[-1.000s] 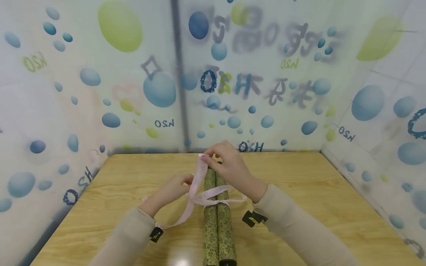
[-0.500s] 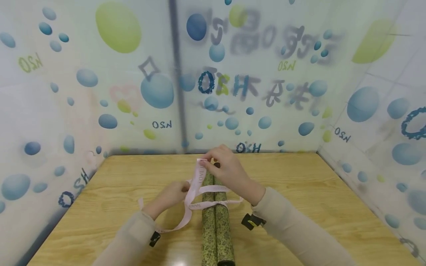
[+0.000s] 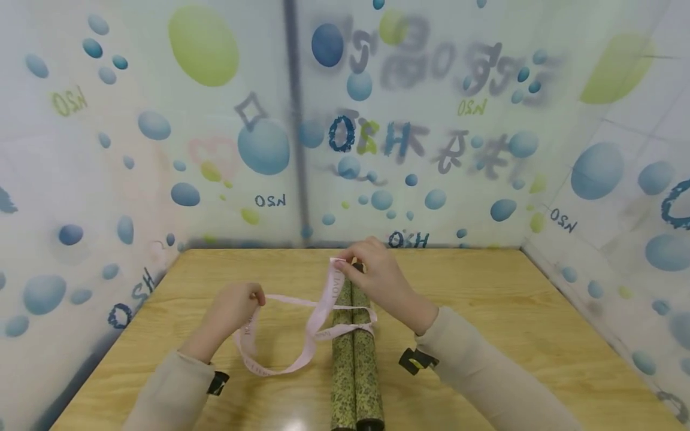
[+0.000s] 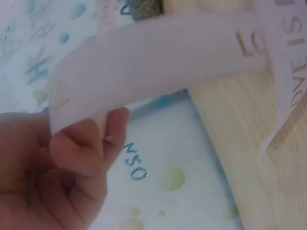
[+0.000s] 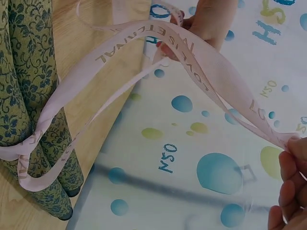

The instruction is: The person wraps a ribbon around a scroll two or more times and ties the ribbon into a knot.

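Two long rolls, a left one (image 3: 342, 374) and a right one (image 3: 368, 374), lie side by side, covered in green-gold floral fabric with black ends. A pale pink ribbon (image 3: 323, 308) printed with letters wraps round them near the middle. My right hand (image 3: 384, 284) pinches one end of it above the far part of the rolls. Off to the left, my left hand (image 3: 229, 314) pinches another stretch between thumb and fingers. From there the ribbon hangs in a wide loop. In the right wrist view, the ribbon (image 5: 72, 93) rises from the rolls toward both hands.
The wooden table (image 3: 474, 371) extends on both sides of the rolls. Behind it and at its sides hang pale curtains (image 3: 345, 227) printed with blue and green bubbles. A dark device (image 3: 417, 361) is strapped at the right wrist, another (image 3: 218, 383) at the left.
My left hand has moved left, away from the rolls, drawing the ribbon out into a broad loop. My right hand stays nearly in place, still pinching the ribbon end.
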Demonstrator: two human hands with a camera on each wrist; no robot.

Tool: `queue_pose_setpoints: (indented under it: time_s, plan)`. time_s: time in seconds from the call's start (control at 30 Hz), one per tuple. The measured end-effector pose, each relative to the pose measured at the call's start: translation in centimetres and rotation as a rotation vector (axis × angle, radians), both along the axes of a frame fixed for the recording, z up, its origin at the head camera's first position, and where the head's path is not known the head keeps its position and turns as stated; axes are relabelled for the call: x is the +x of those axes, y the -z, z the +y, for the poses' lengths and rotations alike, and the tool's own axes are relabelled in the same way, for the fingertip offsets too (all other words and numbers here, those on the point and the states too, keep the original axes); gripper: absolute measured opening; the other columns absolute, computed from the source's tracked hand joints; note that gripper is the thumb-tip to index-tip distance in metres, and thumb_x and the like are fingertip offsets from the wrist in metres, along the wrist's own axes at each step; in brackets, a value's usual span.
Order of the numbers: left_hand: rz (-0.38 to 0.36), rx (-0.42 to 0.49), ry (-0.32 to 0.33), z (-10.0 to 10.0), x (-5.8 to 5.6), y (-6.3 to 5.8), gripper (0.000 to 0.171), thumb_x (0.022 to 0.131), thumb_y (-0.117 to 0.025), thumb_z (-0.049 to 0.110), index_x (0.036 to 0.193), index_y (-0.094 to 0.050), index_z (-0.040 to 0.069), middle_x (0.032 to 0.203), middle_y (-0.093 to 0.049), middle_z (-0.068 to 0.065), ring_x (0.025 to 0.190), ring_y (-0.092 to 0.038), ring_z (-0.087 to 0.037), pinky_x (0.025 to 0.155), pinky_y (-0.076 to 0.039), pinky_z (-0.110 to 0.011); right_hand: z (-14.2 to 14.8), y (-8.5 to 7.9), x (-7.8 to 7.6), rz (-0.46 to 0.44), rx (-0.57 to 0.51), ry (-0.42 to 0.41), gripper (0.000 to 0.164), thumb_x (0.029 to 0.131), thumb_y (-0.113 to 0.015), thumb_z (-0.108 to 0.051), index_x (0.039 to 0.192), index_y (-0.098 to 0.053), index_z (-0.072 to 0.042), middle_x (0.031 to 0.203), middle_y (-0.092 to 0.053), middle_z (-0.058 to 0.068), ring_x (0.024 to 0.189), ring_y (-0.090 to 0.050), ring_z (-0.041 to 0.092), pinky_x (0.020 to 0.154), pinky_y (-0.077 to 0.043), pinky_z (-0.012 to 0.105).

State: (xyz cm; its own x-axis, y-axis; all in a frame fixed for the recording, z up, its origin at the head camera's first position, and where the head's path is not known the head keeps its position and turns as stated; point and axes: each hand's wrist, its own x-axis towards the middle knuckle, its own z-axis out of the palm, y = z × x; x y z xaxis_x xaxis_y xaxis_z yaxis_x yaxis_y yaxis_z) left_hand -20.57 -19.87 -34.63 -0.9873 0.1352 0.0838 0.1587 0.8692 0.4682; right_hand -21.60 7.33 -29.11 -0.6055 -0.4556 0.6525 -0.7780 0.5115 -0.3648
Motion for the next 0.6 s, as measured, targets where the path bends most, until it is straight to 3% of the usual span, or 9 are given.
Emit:
queue_pose_setpoints:
  time_s: [0.17, 0.3, 0.43, 0.6]
  plan:
    - [-0.124, -0.009, 0.008, -0.6, 1.8, -1.4, 0.025, 0.092, -0.043, 0.002, 0.091, -0.068, 0.000, 0.085, -0.064, -0.010, 0.047, -0.039, -0.013, 0.045, -0.039, -0.028, 0.1, -0.1, 0.1, 0.007, 0.011, 0.005, 0.007, 0.088, -0.066, -0.017, 0.091, -0.069, -0.011, 0.084, -0.062, -0.002, 0.075, -0.045, 0.014, 0.067, -0.039, 0.029]
    - [-0.215, 0.025, 0.062, 0.0, 3.3, -2.6, 0.025, 0.093, -0.044, 0.005, 0.093, -0.069, 0.004, 0.072, -0.059, -0.006, 0.040, -0.033, -0.010, 0.041, -0.039, -0.026, 0.1, -0.3, 0.2, 0.027, 0.013, 0.002, 0.006, 0.087, -0.066, -0.016, 0.090, -0.069, -0.011, 0.084, -0.063, -0.002, 0.075, -0.045, 0.012, 0.067, -0.040, 0.029]
    - [-0.283, 0.072, 0.203, 1.2, 4.0, -3.3, 0.023, 0.095, -0.046, 0.008, 0.092, -0.068, 0.008, 0.066, -0.054, -0.004, 0.039, -0.039, -0.010, 0.040, -0.042, -0.027, 0.1, -0.4, 0.3, 0.018, 0.012, 0.000, 0.006, 0.088, -0.066, -0.016, 0.090, -0.068, -0.011, 0.082, -0.061, -0.002, 0.075, -0.047, 0.014, 0.067, -0.041, 0.028]
    - [-0.404, 0.190, 0.404, 2.7, 3.9, -3.7, 0.020, 0.096, -0.051, 0.020, 0.093, -0.068, 0.010, 0.065, -0.056, -0.003, 0.044, -0.049, -0.013, 0.043, -0.048, -0.032, 0.1, -0.5, 0.3, -0.016, 0.021, 0.006, 0.007, 0.089, -0.065, -0.017, 0.091, -0.068, -0.012, 0.079, -0.059, -0.003, 0.074, -0.048, 0.018, 0.065, -0.040, 0.028]
